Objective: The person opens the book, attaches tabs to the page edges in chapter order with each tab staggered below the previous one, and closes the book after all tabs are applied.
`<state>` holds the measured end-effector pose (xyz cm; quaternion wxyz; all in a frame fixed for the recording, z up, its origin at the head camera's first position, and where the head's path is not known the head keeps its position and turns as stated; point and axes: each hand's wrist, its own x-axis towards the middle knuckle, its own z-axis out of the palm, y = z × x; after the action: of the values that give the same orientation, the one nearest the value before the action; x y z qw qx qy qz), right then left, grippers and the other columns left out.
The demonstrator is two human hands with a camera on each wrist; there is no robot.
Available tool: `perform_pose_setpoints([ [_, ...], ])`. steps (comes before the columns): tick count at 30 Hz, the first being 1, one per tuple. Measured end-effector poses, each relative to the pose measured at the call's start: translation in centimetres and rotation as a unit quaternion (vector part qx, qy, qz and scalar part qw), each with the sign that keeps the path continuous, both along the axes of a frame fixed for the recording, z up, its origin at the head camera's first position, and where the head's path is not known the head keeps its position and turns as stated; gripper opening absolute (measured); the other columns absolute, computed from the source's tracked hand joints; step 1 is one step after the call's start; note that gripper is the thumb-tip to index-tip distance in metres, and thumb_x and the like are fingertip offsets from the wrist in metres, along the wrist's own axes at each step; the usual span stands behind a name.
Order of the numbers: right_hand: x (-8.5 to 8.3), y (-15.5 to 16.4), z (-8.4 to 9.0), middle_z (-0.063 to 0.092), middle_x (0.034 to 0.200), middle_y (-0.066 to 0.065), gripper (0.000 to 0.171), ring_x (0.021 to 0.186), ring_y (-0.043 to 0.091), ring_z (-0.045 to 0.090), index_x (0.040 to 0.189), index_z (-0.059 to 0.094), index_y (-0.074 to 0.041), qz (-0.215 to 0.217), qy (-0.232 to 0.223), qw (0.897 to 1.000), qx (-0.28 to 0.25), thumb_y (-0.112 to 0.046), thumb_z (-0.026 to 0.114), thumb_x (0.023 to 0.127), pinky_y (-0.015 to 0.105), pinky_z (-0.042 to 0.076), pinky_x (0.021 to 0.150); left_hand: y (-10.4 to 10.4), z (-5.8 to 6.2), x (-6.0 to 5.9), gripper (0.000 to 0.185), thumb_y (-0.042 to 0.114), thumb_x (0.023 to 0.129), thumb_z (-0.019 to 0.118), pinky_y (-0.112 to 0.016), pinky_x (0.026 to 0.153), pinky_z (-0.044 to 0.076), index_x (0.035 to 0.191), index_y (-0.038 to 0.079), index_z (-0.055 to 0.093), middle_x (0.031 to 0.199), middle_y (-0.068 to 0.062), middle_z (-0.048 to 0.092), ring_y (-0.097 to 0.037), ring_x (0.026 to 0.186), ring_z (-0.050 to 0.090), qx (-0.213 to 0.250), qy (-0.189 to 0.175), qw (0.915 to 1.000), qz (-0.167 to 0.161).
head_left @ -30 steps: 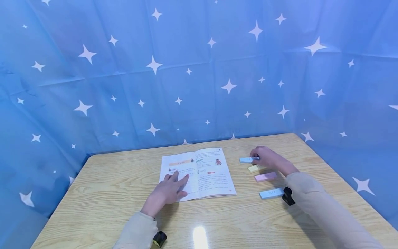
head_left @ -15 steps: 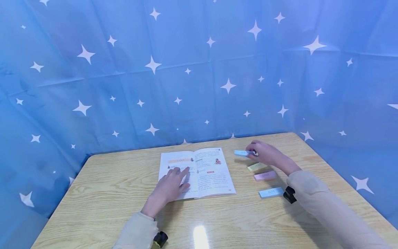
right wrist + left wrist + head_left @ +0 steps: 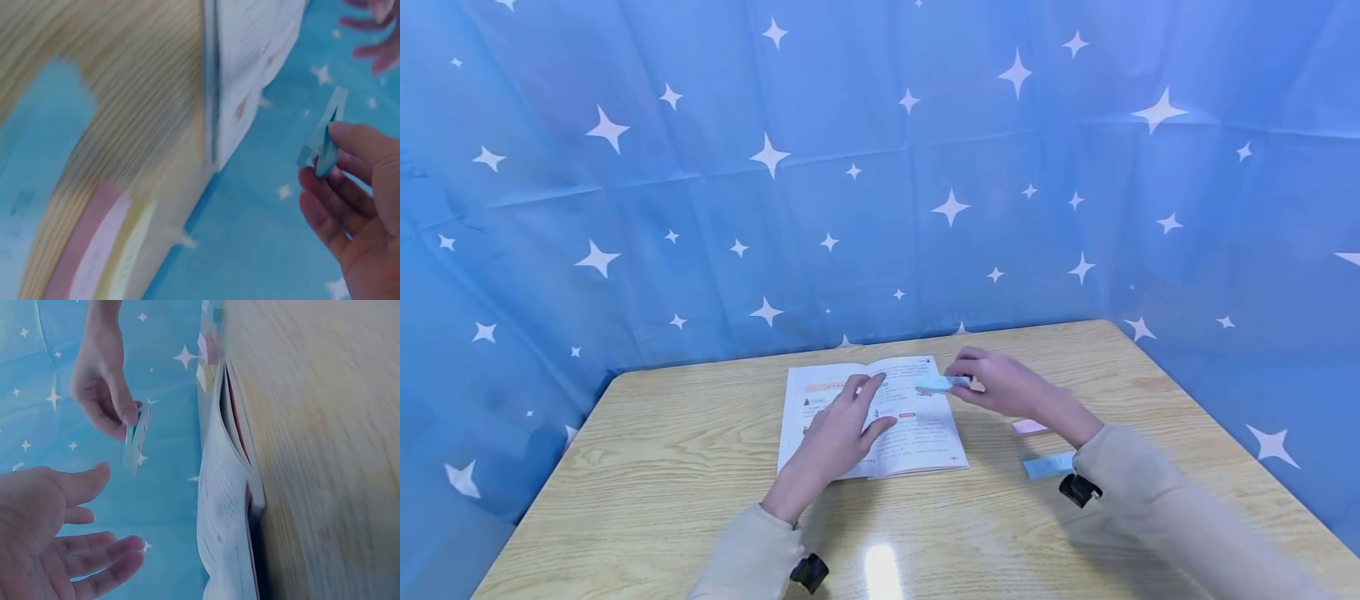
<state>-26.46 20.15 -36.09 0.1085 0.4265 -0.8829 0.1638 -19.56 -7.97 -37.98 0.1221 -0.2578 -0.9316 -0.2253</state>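
An open book [image 3: 917, 433] lies flat on the wooden table [image 3: 662, 467]. My left hand [image 3: 871, 402] is spread over its left page with straight fingers and holds nothing; the left wrist view shows its open palm [image 3: 56, 537]. My right hand [image 3: 967, 384] pinches a light blue paper strip [image 3: 942, 383] by one end, above the book's right page. The same strip [image 3: 325, 137] stands between thumb and fingers in the right wrist view, and hangs from the right hand [image 3: 103, 381] in the left wrist view.
A pink strip [image 3: 1028, 427] and another light blue strip [image 3: 1047, 465] lie on the table right of the book, partly behind my right forearm. A yellow strip [image 3: 128, 262] lies beside the pink one [image 3: 87, 250]. Blue star-patterned cloth [image 3: 880, 167] walls the table on three sides.
The right hand lifted the light blue strip off the table and carried it left, over the book. The left hand slid right across the left page toward the spine.
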Motion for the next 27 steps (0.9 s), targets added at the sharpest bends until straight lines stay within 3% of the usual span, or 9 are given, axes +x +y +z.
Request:
perform_pose_setpoints([
  [3, 0.9, -1.2, 0.2, 0.065, 0.1, 0.005, 0.015, 0.079, 0.013, 0.064, 0.106, 0.075, -0.004, 0.028, 0.023, 0.999, -0.003, -0.01, 0.075, 0.092, 0.025, 0.054, 0.068, 0.5, 0.2, 0.0, 0.06, 0.032, 0.1, 0.066, -0.03, 0.06, 0.054, 0.149, 0.006, 0.044, 0.139, -0.019, 0.049, -0.021, 0.077, 0.066, 0.004, 0.006, 0.9999, -0.007],
  [8, 2.1, -2.8, 0.6, 0.065, 0.101, 0.005, 0.018, 0.081, 0.015, 0.065, 0.108, 0.075, -0.004, 0.055, 0.049, 0.997, -0.001, -0.011, 0.076, 0.091, 0.026, 0.056, 0.072, 0.7, 0.0, -0.1, 0.054, 0.029, 0.099, 0.067, -0.026, 0.062, 0.054, 0.144, 0.006, 0.048, 0.138, -0.017, 0.049, -0.021, 0.082, 0.066, 0.03, 0.003, 0.9992, -0.025],
  [12, 2.7, -3.5, 0.7, 0.064, 0.1, 0.004, 0.017, 0.079, 0.013, 0.064, 0.107, 0.075, -0.005, 0.065, 0.062, 0.996, 0.002, -0.012, 0.077, 0.091, 0.023, 0.055, 0.07, 1.0, -0.2, -0.3, 0.043, 0.022, 0.098, 0.069, -0.022, 0.062, 0.052, 0.134, 0.003, 0.055, 0.126, -0.014, 0.053, -0.017, 0.078, 0.061, 0.066, 0.014, 0.9964, -0.051],
  [18, 2.9, -3.8, 0.8, 0.063, 0.099, 0.004, 0.017, 0.077, 0.014, 0.062, 0.107, 0.074, -0.005, 0.08, 0.064, 0.995, -0.003, -0.012, 0.076, 0.092, 0.022, 0.053, 0.068, 1.2, -0.3, -0.6, 0.023, 0.012, 0.094, 0.072, -0.02, 0.061, 0.049, 0.113, 0.001, 0.064, 0.103, -0.008, 0.057, -0.01, 0.069, 0.052, 0.101, 0.036, 0.9918, -0.069],
  [27, 2.6, -3.8, 0.6, 0.062, 0.107, 0.005, 0.022, 0.089, 0.016, 0.061, 0.107, 0.075, -0.008, 0.094, 0.093, 0.991, -0.021, -0.016, 0.081, 0.088, 0.026, 0.055, 0.074, 1.1, -0.3, -0.5, 0.018, 0.011, 0.094, 0.073, -0.021, 0.062, 0.051, 0.106, 0.0, 0.066, 0.1, -0.009, 0.059, -0.011, 0.07, 0.055, 0.104, 0.035, 0.9918, -0.066],
])
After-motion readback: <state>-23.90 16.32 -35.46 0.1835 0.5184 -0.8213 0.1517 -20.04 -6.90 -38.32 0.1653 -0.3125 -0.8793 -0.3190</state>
